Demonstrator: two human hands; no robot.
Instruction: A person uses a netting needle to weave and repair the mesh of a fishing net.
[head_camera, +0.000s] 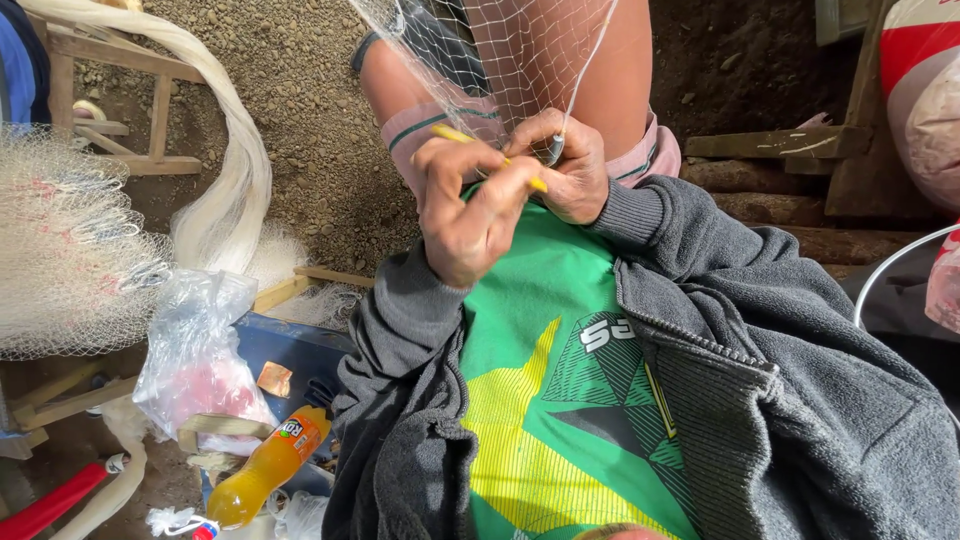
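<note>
My left hand (468, 205) is closed around a thin yellow netting needle (452, 134) that pokes out above and below my fingers. My right hand (570, 165) pinches the fine white fishing net (520, 50) together with a small dark oval weight (553, 150). The net hangs down from above, draped over my bare knees. Both hands meet just in front of my chest, above my green shirt and grey zip jacket.
A heap of white netting (70, 250) lies at the left beside a thick white rope bundle (225, 150) and wooden frames (110, 100). A clear plastic bag (195, 360) and an orange drink bottle (265, 470) rest lower left. Wooden planks (780, 145) and a sack (925, 90) sit right.
</note>
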